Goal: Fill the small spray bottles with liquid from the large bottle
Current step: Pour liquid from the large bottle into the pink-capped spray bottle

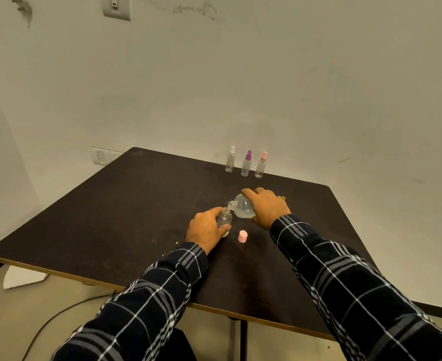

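Clear plastic large bottle (pixel 242 206) tilted, right hand (pixel 267 207) wrapped round body; likely light, slick; left hand (pixel 205 229) clamped round small bottle (pixel 225 217); tippy, hold low.

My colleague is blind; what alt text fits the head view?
The right hand tilts a large clear bottle, mouth at the open neck of a small bottle that the left hand holds on a dark table. A pink cap stands nearby; three capped spray bottles stand at the far edge.

cap (pixel 242 236) right of small bottle (pixel 224 219), three spray bottles (pixel 245 165) behind
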